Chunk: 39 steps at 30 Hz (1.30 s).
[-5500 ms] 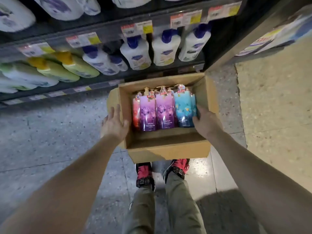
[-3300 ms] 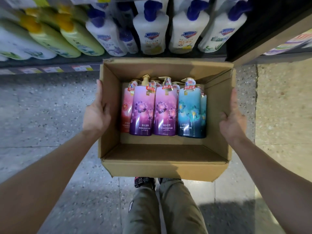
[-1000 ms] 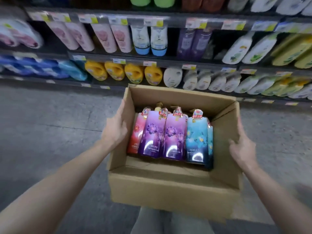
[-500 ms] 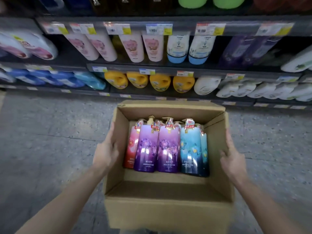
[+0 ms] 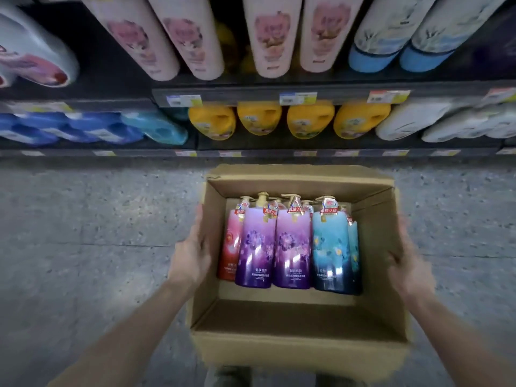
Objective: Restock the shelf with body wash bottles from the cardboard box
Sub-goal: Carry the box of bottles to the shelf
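Note:
An open cardboard box (image 5: 296,350) hangs in front of me above the floor. My left hand (image 5: 190,258) grips its left wall and my right hand (image 5: 410,266) grips its right wall. Inside, pump bottles of body wash lean against the far wall: a red one (image 5: 230,247) at the left, two purple ones (image 5: 255,250) (image 5: 291,252) in the middle and a teal one (image 5: 331,252) at the right. More bottles stand behind them, mostly hidden. The near half of the box holds nothing.
The shelf unit (image 5: 279,92) fills the top of the view. Pink bottles (image 5: 270,34) and blue-capped white ones (image 5: 391,32) stand on the upper level, yellow jugs (image 5: 259,118), blue bottles (image 5: 83,129) and white bottles (image 5: 410,124) below. Grey speckled floor (image 5: 83,233) lies underneath.
I have carried the box closer to the shelf, which now looms larger and higher in view. Both hands keep the same hold on the box walls.

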Motion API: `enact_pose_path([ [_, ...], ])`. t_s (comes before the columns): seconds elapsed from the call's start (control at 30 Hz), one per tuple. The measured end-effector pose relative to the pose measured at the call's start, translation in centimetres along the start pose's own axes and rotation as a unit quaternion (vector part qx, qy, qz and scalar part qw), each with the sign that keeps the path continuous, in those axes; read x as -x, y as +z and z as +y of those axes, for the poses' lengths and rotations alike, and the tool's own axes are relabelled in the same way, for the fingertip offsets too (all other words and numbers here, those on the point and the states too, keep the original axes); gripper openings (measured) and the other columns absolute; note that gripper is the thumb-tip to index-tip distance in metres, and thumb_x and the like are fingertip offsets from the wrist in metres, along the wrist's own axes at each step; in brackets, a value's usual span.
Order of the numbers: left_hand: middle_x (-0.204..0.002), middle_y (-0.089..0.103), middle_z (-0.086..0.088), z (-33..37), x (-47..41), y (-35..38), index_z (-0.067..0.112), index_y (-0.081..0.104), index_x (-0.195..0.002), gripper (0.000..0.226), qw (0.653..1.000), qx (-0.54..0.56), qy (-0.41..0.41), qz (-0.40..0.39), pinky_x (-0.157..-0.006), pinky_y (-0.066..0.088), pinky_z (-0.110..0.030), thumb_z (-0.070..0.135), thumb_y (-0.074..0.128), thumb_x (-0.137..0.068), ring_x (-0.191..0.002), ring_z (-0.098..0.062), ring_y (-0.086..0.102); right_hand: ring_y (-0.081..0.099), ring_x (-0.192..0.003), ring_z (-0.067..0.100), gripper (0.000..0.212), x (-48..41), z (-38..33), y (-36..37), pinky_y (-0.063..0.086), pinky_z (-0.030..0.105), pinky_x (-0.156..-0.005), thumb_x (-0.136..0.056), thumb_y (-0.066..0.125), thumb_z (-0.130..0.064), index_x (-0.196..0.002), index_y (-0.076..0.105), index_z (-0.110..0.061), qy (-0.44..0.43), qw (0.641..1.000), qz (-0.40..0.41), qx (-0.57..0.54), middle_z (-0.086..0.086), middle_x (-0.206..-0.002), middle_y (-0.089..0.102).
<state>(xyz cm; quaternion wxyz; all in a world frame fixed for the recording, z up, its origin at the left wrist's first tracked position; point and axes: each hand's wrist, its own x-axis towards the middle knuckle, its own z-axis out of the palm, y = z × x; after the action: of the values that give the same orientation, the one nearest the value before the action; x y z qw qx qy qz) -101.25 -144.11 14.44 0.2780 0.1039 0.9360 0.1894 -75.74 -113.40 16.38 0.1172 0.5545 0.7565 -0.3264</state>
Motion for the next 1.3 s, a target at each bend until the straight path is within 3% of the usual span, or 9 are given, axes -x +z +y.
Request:
enact_pose_path([
  [0.1, -0.078, 0.069, -0.016, -3.2, -2.6, 2.1, 0.052, -0.003, -0.157, 0.087, 1.000, -0.009, 0.001, -0.022, -0.074, 0.056, -0.044, 0.017, 0.054, -0.100, -0.072, -0.038, 0.068, 0.063, -0.108, 0.046, 0.103, -2.4, -0.1, 4.3, 0.049, 0.044, -0.095, -0.095, 0.054, 0.004, -0.135, 0.000, -0.073, 0.019, 1.000, 0.006, 0.013, 0.028, -0.130, 0.062],
  [0.17, -0.078, 0.067, -0.014, -5.2, -4.7, 3.9, 0.052, -0.005, -0.156, 0.087, 0.999, -0.019, -0.008, -0.027, -0.073, 0.054, -0.041, 0.018, 0.053, -0.101, -0.075, -0.039, 0.068, 0.064, -0.103, 0.046, 0.100, -4.3, 0.1, 7.3, 0.051, 0.044, -0.091, -0.094, 0.054, 0.004, -0.138, 0.000, -0.067, 0.027, 0.999, 0.003, 0.028, 0.029, -0.126, 0.063],
  [0.33, -0.111, 0.072, -0.022, -8.5, -10.2, 9.3, 0.049, -0.001, -0.158, 0.087, 0.999, -0.022, -0.005, -0.024, -0.082, 0.054, -0.042, 0.015, 0.054, -0.100, -0.090, -0.043, 0.069, 0.063, -0.109, 0.045, 0.091, -9.6, 1.6, 14.3, 0.049, 0.044, -0.096, -0.095, 0.053, 0.005, -0.153, 0.009, -0.049, 0.042, 0.999, 0.000, 0.028, 0.024, -0.134, 0.061],
  [0.5, -0.099, 0.073, -0.020, -10.4, -15.2, 14.5, 0.054, -0.006, -0.155, 0.091, 0.998, -0.044, -0.019, -0.034, -0.083, 0.057, -0.044, 0.014, 0.053, -0.100, -0.082, -0.037, 0.070, 0.062, -0.107, 0.045, 0.093, -14.6, 3.7, 19.3, 0.050, 0.046, -0.096, -0.095, 0.051, 0.003, -0.155, 0.008, -0.053, 0.054, 0.998, -0.009, 0.038, 0.027, -0.133, 0.059],
  [0.7, -0.126, 0.067, -0.021, -9.7, -17.9, 18.9, 0.045, 0.003, -0.160, 0.082, 0.999, -0.026, -0.026, -0.003, -0.094, 0.051, -0.043, 0.014, 0.052, -0.102, -0.104, -0.040, 0.067, 0.065, -0.102, 0.043, 0.093, -19.4, 5.8, 21.2, 0.051, 0.041, -0.095, -0.093, 0.053, 0.001, -0.158, 0.008, -0.049, 0.031, 0.999, 0.010, 0.042, 0.027, -0.121, 0.066],
  [0.83, -0.133, 0.063, -0.019, -9.5, -18.7, 19.9, 0.045, 0.004, -0.160, 0.082, 1.000, -0.012, -0.027, 0.003, -0.101, 0.049, -0.042, 0.014, 0.053, -0.101, -0.113, -0.039, 0.065, 0.064, -0.108, 0.043, 0.093, -21.4, 6.2, 20.8, 0.048, 0.041, -0.101, -0.092, 0.054, -0.001, -0.157, 0.010, -0.050, 0.004, 0.999, 0.019, 0.045, 0.024, -0.125, 0.066],
  [0.97, -0.130, 0.063, -0.025, -8.1, -18.9, 19.9, 0.039, 0.006, -0.161, 0.082, 1.000, -0.024, -0.008, 0.013, -0.098, 0.052, -0.046, 0.014, 0.055, -0.100, -0.110, -0.044, 0.065, 0.062, -0.113, 0.041, 0.092, -22.8, 6.0, 20.1, 0.045, 0.037, -0.104, -0.093, 0.053, 0.000, -0.156, 0.012, -0.051, 0.003, 0.999, 0.027, 0.034, 0.022, -0.130, 0.063],
  [1.07, -0.115, 0.069, -0.027, -7.1, -19.6, 20.0, 0.040, 0.005, -0.161, 0.082, 0.999, -0.051, 0.002, 0.017, -0.089, 0.054, -0.047, 0.016, 0.054, -0.099, -0.097, -0.046, 0.066, 0.061, -0.115, 0.041, 0.090, -23.6, 6.2, 19.7, 0.045, 0.037, -0.105, -0.094, 0.053, -0.001, -0.156, 0.013, -0.051, 0.003, 0.999, 0.031, 0.026, 0.023, -0.133, 0.061],
  [1.3, -0.103, 0.070, -0.021, -3.4, -21.9, 20.6, 0.046, 0.000, -0.159, 0.087, 0.997, -0.074, 0.021, 0.012, -0.083, 0.054, -0.044, 0.017, 0.055, -0.098, -0.090, -0.041, 0.066, 0.057, -0.127, 0.033, 0.091, -26.6, 7.8, 18.0, 0.031, 0.023, -0.107, -0.091, 0.053, 0.002, -0.155, 0.018, -0.053, 0.022, 0.998, 0.052, -0.023, 0.015, -0.141, 0.058],
])
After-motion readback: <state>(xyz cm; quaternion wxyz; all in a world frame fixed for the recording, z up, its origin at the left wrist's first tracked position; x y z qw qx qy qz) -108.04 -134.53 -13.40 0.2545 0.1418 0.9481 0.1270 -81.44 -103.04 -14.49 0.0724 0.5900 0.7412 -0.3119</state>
